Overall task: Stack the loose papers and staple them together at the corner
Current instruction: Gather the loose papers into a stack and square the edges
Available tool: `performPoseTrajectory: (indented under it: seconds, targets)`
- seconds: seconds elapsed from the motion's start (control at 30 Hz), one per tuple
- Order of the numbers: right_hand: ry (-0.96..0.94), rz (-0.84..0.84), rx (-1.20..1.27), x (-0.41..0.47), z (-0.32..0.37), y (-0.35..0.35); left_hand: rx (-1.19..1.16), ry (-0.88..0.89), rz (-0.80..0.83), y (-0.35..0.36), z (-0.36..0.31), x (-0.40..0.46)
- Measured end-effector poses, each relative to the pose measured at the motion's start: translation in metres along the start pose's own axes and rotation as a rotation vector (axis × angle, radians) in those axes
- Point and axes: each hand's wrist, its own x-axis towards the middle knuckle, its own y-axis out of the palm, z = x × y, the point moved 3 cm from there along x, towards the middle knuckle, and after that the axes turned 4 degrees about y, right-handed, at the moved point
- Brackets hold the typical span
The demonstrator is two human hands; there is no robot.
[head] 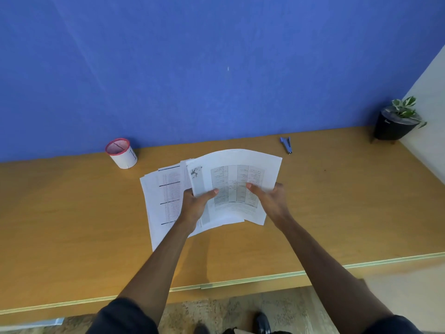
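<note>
Papers: your left hand [196, 203] and right hand [267, 201] pinch the top sheaf [237, 179] at its near edge, thumbs on top. More sheets [163, 203] lie offset on the surface [72, 213]. Square edges w/ a tap before reaching for the stapler [286, 145], well apart at the back.

A single head-worn wide-angle view looks forward and steeply down onto the desk [337, 213] from above its near edge, at arm's length. The blue wall [216, 68] behind the desk fills the upper frame.
</note>
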Motion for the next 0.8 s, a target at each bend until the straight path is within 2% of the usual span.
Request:
performPoseTrajectory:
  seconds: [0.33, 0.57, 0.8]
  targets:
    - [0.059, 0.034, -0.111, 0.0, -0.031, -0.004, 0.04, -0.036, 0.044, 0.001, 0.013, -0.002]
    - [-0.019, 0.064, -0.285, -0.011, -0.031, -0.012, -0.044, -0.043, -0.002, -0.003, 0.0, 0.008]
    - [-0.118, 0.026, -0.187, -0.014, -0.015, -0.019, -0.156, -0.112, 0.115, -0.003, -0.014, 0.023]
